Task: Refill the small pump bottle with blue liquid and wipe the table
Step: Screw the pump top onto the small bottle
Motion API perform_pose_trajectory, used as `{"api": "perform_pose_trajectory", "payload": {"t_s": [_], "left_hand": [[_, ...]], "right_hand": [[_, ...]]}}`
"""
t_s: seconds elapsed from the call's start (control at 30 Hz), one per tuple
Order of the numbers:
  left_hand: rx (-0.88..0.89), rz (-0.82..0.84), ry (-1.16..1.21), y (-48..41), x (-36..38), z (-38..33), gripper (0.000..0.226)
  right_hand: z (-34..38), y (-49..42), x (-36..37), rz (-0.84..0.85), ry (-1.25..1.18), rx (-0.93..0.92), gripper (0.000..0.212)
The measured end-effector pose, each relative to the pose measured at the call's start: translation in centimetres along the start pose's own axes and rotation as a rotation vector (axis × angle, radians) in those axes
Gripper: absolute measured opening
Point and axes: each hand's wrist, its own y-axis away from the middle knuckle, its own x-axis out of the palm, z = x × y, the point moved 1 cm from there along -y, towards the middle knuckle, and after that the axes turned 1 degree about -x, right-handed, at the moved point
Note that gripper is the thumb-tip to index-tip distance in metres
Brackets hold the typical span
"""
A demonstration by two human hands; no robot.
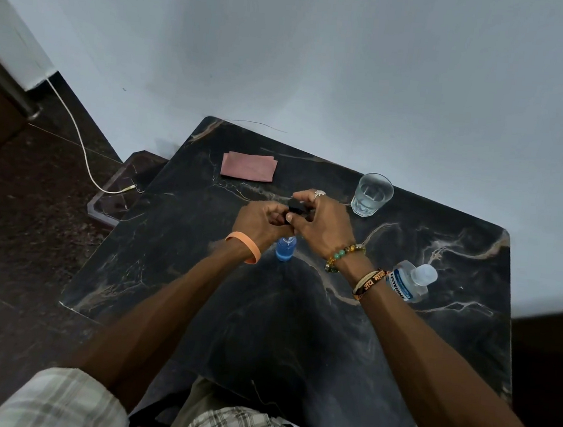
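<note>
the black plastic pump head (pixel 295 208) is gripped by left hand (pixel 258 220) and right hand (pixel 322 224) over the small clear blue-filled bottle (pixel 284 252); recapping is judged underway, straight threading required next.

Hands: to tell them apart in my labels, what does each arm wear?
Left hand: an orange wristband. Right hand: a silver ring, a green-and-amber bead bracelet and a lettered woven band. Both arms wear pale plaid sleeves.
</note>
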Motion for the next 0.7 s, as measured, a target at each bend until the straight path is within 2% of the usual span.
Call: {"api": "perform_pose_trajectory", "payload": {"t_s": [0.1, 0.3, 0.47, 0.6, 0.7], "left_hand": [[-0.030, 0.026, -0.088, 0.3, 1.0, 1.1, 0.021], [-0.064, 0.016, -0.245, 0.5, 2.1, 2.2, 0.020], [-0.074, 0.039, -0.179, 0.9, 2.3, 2.7, 0.027], [-0.077, 0.034, -0.139, 0.8, 2.3, 3.0, 0.027], [-0.098, 0.036, -0.167, 0.6, 2.3, 3.4, 0.042]], "right_hand": [[-1.2, 0.3, 1.6, 0.036, 0.001, 0.041, 0.040], [-3.6, 1.0, 3.1, 0.120, -0.119, 0.126, 0.049], [-4.4, 1.0, 4.0, 0.140, -0.101, 0.153, 0.053], [-4.5, 0.9, 4.8, 0.182, -0.075, 0.180, 0.049], [-4.6, 0.9, 5.4, 0.203, -0.029, 0.168, 0.049]]}}
